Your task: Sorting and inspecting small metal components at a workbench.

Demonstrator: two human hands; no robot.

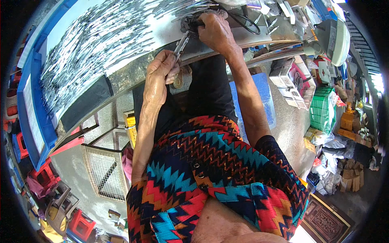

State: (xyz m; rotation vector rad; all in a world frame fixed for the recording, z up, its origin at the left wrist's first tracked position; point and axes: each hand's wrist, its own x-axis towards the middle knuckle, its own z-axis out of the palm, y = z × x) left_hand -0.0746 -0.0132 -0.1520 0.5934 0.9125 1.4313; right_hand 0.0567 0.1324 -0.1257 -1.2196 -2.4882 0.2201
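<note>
My left hand (162, 67) is closed, its thumb and fingers pinching a slim silvery metal piece (181, 45) that points up and away toward my other hand. My right hand (215, 33) is curled over a dark tool-like object (191, 23) at the worktable's near edge. Its fingers hide most of that object, so its kind is unclear. The far end of the metal piece meets or nearly meets the dark object. A black cable (249, 29) loops to the right of my right hand. Many thin silvery strips (117, 36) lie spread over the worktable on the left.
A blue-edged tray (35, 121) borders the strips at far left. A dark flat pad (90, 97) lies on the near table edge. A white-and-grey lamp-like housing (339, 43) stands at right. Below are a wire-mesh frame (106, 172), a green crate (323, 109) and red stools (81, 224).
</note>
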